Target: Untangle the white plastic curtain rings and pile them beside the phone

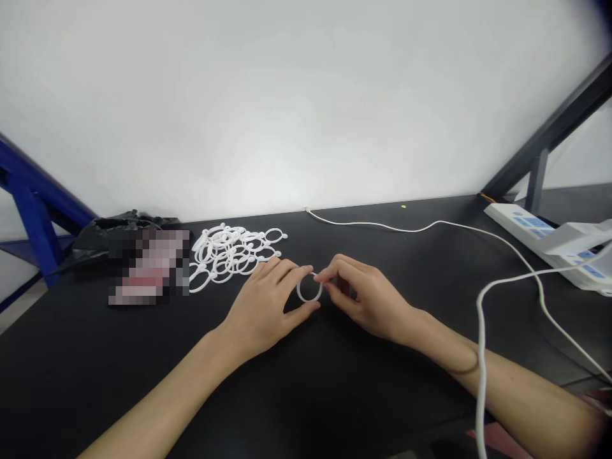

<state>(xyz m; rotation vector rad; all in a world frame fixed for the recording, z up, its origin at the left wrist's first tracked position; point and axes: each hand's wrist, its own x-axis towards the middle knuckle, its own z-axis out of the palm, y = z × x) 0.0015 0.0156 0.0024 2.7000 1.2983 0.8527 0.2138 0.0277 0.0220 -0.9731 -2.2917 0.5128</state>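
Observation:
A small white plastic ring [309,291] is held between both hands above the black table [306,382]. My left hand [268,306] grips its left side with thumb below and fingers curled over the top. My right hand [363,296] pinches its right side with the fingertips. A heap of several similar white rings [229,255] lies on the table just beyond my left hand.
A black plastic bag [109,233] and a blurred-out object [148,268] sit at the left. A white cable [478,306] runs across the table and over my right forearm. A white power strip [540,239] lies at the far right by a dark frame post.

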